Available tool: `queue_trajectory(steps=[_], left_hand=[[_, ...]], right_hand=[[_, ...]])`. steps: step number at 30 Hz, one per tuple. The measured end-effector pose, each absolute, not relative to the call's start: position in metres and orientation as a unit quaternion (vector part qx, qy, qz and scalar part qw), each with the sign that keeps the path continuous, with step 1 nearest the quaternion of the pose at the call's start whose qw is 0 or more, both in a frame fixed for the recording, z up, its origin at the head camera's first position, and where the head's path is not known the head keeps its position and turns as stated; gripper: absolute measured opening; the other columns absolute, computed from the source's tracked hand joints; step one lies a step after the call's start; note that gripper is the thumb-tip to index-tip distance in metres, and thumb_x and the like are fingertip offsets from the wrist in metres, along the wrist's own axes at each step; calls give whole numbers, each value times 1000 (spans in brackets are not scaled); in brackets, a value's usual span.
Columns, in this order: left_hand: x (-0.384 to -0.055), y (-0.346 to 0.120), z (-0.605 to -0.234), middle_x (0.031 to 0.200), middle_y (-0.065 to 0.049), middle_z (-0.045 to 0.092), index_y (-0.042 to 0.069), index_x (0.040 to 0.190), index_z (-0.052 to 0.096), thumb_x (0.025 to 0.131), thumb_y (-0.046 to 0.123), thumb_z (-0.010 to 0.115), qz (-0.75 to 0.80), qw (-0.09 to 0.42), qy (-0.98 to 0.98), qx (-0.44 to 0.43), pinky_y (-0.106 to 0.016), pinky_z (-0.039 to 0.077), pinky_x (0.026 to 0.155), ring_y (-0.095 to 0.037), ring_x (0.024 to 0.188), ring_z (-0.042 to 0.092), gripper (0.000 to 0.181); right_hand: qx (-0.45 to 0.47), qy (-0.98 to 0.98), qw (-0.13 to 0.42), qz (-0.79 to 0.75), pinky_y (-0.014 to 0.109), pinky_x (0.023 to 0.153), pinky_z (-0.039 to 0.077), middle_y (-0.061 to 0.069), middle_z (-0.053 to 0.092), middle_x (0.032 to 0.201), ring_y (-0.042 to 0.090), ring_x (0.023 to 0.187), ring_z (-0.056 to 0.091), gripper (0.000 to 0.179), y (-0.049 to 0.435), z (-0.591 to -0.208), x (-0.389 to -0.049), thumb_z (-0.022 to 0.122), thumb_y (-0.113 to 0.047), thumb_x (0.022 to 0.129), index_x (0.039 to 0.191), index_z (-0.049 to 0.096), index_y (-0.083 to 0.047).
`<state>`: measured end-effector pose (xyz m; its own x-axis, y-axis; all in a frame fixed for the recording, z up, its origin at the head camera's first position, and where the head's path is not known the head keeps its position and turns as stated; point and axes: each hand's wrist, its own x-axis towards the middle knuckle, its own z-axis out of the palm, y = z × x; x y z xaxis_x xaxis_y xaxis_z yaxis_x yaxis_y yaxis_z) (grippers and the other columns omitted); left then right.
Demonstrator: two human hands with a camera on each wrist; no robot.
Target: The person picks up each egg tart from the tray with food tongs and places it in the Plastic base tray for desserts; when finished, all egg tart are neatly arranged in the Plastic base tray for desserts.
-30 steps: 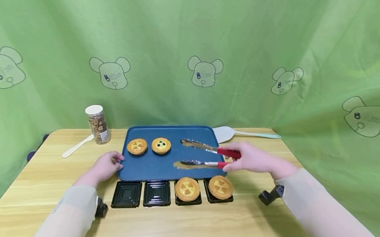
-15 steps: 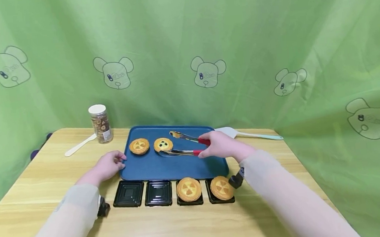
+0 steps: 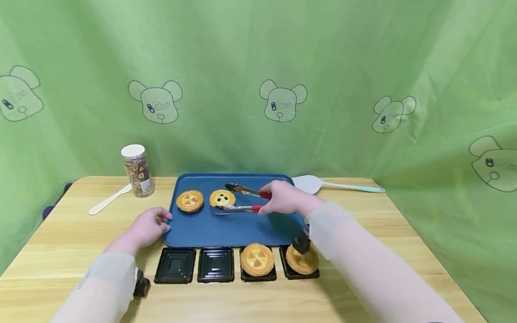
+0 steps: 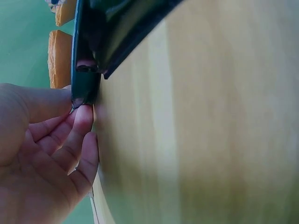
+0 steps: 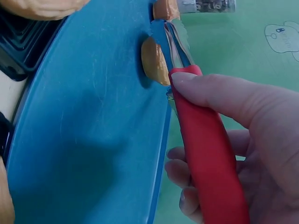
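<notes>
At the tray's left edge, my left hand (image 3: 146,227) pinches the blue tray (image 3: 227,231); the left wrist view has the thumb over the rim and fingers under it. My right hand (image 3: 285,197) grips tongs by their red handles (image 5: 210,158). The tongs (image 3: 239,209) reach left over the tray, spread apart, with their tips around the right side of an egg tart (image 3: 222,198) topped with dark berries. To its left sits a second tart (image 3: 189,201) with a wedge-patterned top.
Along the tray's front stand black square plastic trays (image 3: 175,265). Two of them hold tarts (image 3: 257,259), the rightmost partly hidden by the wrist camera. A spatula (image 3: 307,183) lies behind right. At back left are a lidded jar (image 3: 138,172) and a pale wooden knife (image 3: 109,199).
My right hand has moved left across the tray, bringing the tongs from its right side to the berry tart. The gap between the tong tips has narrowed. My left hand keeps holding the tray edge.
</notes>
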<state>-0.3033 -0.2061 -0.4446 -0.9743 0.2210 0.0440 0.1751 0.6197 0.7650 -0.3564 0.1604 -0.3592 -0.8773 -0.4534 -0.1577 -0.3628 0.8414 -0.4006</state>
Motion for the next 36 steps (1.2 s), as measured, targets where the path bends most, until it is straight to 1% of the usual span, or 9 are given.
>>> queue_trajectory(steps=[1, 6, 7, 8, 14, 20, 26, 33, 36], left_hand=[[-304, -207, -447, 93, -15, 62, -6, 104, 60, 85, -6, 64, 420, 22, 901, 108, -42, 51, 78, -27, 84, 60, 19], [-306, -207, -449, 93, -14, 62, -6, 104, 60, 86, -7, 63, 425, 25, 899, 106, -41, 52, 78, -26, 85, 60, 19], [-306, -207, -449, 93, -14, 62, -6, 104, 61, 86, -7, 64, 424, 24, 899, 105, -41, 52, 78, -26, 85, 60, 19], [-306, -207, -449, 95, -16, 62, -7, 105, 60, 86, -7, 63, 426, 29, 898, 107, -44, 51, 80, -28, 87, 60, 19], [-307, -207, -450, 95, -16, 62, -7, 105, 61, 86, -7, 64, 422, 26, 900, 107, -45, 51, 81, -28, 87, 60, 19], [-309, -208, -452, 94, -15, 62, -6, 105, 61, 86, -6, 64, 419, 23, 901, 108, -44, 51, 79, -27, 86, 59, 19], [-309, -208, -452, 94, -15, 62, -7, 105, 61, 86, -7, 64, 422, 24, 900, 109, -44, 51, 80, -27, 86, 59, 19], [-309, -208, -452, 94, -15, 62, -6, 104, 61, 86, -7, 63, 420, 21, 901, 111, -44, 51, 79, -27, 85, 59, 19], [-309, -208, -452, 94, -16, 62, -7, 104, 61, 86, -7, 63, 423, 23, 899, 110, -44, 51, 79, -27, 86, 59, 19]], right_hand=[[-214, 952, 124, -179, 36, 83, 51, 15, 65, 122, 19, 94, 61, 65, 159, -361, -357, 83, -31, 79, 131, 60, 1], [-210, 956, 123, -163, 37, 86, 51, 13, 64, 124, 20, 99, 61, 63, 151, -365, -354, 81, -30, 82, 134, 59, -2], [-208, 957, 122, -161, 37, 87, 51, 12, 64, 124, 20, 100, 61, 63, 151, -365, -353, 81, -30, 82, 134, 59, -3], [-207, 957, 120, -161, 38, 87, 51, 11, 64, 124, 21, 102, 61, 62, 150, -366, -353, 81, -30, 83, 135, 59, -4], [-215, 957, 117, -156, 38, 88, 51, 10, 64, 124, 22, 104, 61, 59, 151, -365, -351, 79, -28, 85, 135, 59, -5], [-234, 960, 101, -115, 39, 90, 50, 8, 64, 123, 21, 106, 61, 56, 150, -364, -350, 75, -32, 88, 136, 59, -7], [-242, 958, 105, -112, 36, 86, 50, 7, 65, 124, 19, 103, 61, 55, 152, -357, -345, 74, -34, 89, 136, 59, -8], [-262, 946, 131, -142, 34, 79, 49, 9, 64, 124, 16, 92, 59, 57, 154, -340, -332, 74, -32, 89, 137, 58, -6], [-273, 941, 134, -151, 34, 79, 48, 8, 64, 125, 16, 91, 58, 58, 155, -333, -322, 75, -32, 89, 138, 57, -6]])
